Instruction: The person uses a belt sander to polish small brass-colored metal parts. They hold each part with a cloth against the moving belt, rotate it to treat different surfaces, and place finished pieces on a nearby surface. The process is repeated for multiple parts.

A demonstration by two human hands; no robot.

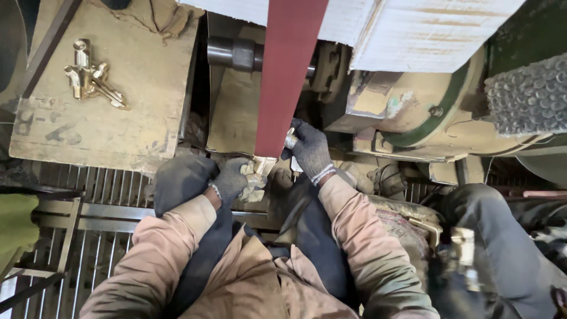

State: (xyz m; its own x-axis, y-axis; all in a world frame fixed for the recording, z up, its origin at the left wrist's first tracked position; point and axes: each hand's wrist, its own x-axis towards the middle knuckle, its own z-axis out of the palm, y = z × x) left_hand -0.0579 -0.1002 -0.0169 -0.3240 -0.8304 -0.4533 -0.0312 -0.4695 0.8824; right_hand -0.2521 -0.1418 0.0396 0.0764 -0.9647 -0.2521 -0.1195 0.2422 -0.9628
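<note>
Gloved hands, left and right, both grip a brass fitting against the red sanding belt at frame centre.

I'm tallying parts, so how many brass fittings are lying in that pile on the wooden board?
About 4 brass fittings lie tangled together at the board's upper left; overlap may hide more. Another is held by both gloved hands against the red belt.
</note>
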